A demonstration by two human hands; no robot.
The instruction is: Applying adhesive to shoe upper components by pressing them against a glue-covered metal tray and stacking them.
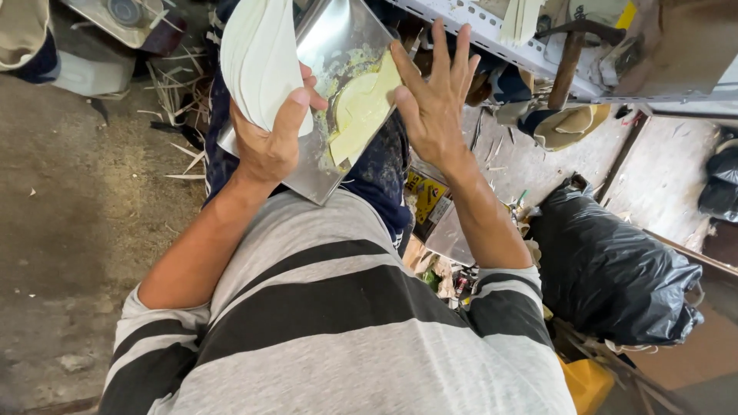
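My left hand point(265, 146) grips the lower edge of a shiny metal plate point(338, 34), held tilted in front of my chest. The same hand also clamps a stack of white curved sheets point(257, 54) against the plate with its thumb. A pale yellow curved piece point(361, 107) lies on the plate amid yellow-green smears. My right hand point(434, 100) is flat with its fingers spread, the palm pressing on the right edge of the yellow piece and the plate. My grey and black striped shirt fills the bottom of the view.
A full black plastic bag point(615, 269) sits at the right, with a yellow container point(588, 380) below it. A grey metal shelf point(492, 38) crosses the top right, with a hammer point(573, 54) by it. Thin pale strips point(181, 84) litter the concrete floor point(69, 215) at left.
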